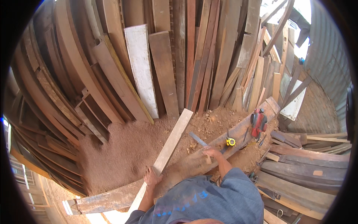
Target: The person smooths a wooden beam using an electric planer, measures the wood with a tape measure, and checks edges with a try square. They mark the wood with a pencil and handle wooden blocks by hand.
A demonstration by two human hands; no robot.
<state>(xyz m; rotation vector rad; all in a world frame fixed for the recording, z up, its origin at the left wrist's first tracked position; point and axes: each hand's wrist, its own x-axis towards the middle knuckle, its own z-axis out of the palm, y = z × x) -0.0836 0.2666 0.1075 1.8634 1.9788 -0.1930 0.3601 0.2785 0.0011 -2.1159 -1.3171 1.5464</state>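
A long pale plank slants across a thick, dusty beam, its far end over the sawdust. My left hand grips the plank near its lower part, fingers over its face and edge. To the right, my right hand is closed on what looks like a try square, with a flat grey blade and a wooden piece below. The hand hides where the two parts meet. A yellow and black tape measure lies on the beam, just right of that hand.
A red and black power tool rests on the beam's far right end. Reddish sawdust is heaped behind the beam. Many boards lean upright at the back. Stacked timber lies at right, below a corrugated metal sheet.
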